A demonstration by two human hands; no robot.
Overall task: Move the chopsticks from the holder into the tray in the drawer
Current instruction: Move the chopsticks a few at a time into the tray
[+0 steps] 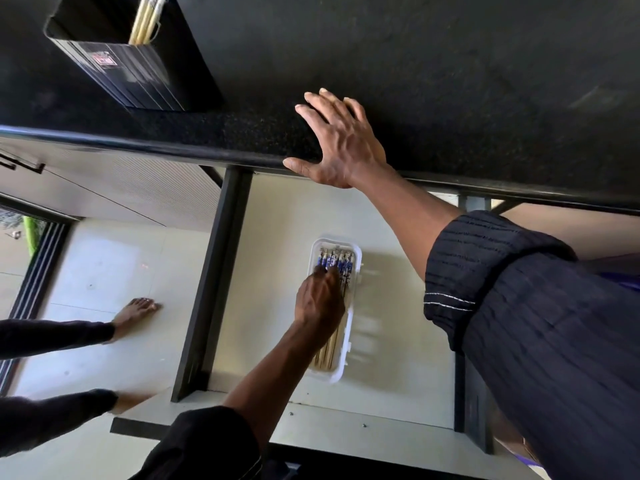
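A black holder (138, 71) stands on the dark countertop at the top left, with a few pale chopsticks (147, 19) still upright in it. Below the counter edge the drawer (277, 237) is pulled out. In it lies a long white tray (350, 341) holding several chopsticks with blue patterned ends (341, 261). My left hand (320, 299) reaches down into the tray, its fingers curled onto those chopsticks near the blue ends and hiding their middle. My right hand (341, 143) lies flat on the counter edge, fingers spread, holding nothing.
The black countertop (450, 81) fills the top of the view. Dark drawer rails run down both sides of the cream drawer floor. My bare feet (136, 310) stand on the pale tiled floor to the left, near a sliding door track.
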